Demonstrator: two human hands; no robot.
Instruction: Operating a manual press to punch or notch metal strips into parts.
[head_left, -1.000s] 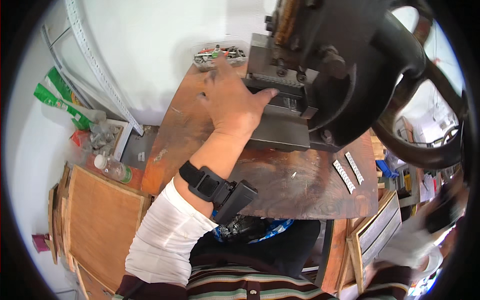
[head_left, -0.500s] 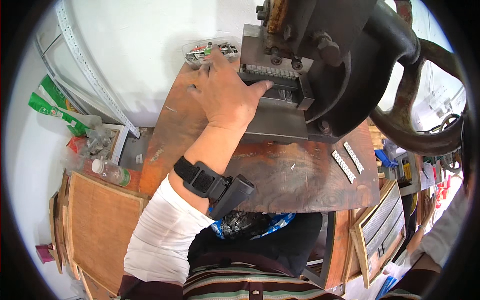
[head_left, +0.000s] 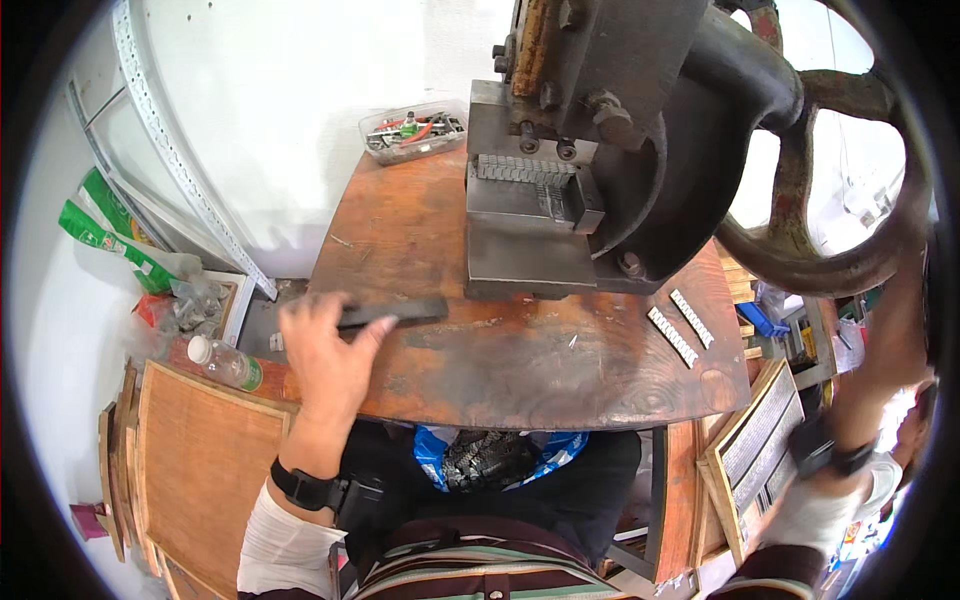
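Observation:
My left hand (head_left: 328, 350) grips a dark, flat metal bar (head_left: 408, 313) between thumb and fingers, over the left part of the wooden bench top. At the far right my right hand (head_left: 903, 318) is by the rim of the press's big handwheel (head_left: 790, 190); its fingers are blurred and lost at the picture's edge. The black press (head_left: 640, 215) stands at the back of the bench. On its steel bed (head_left: 530, 255), a row of small metal type blocks (head_left: 520, 170) lies in a slot, with a clamp block (head_left: 587, 205) to the right.
Two white-and-black toothed strips (head_left: 672, 337) lie at the bench's right. A clear plastic box (head_left: 412, 132) of small parts stands at the back left. Beyond the left edge are a plastic bottle (head_left: 225, 363) and a wooden board (head_left: 210, 440). A blue bag (head_left: 430, 455) hangs below the front edge.
My left hand has come away from the press bed toward me and left, bringing the dark bar out. My right forearm has risen into view beside the handwheel.

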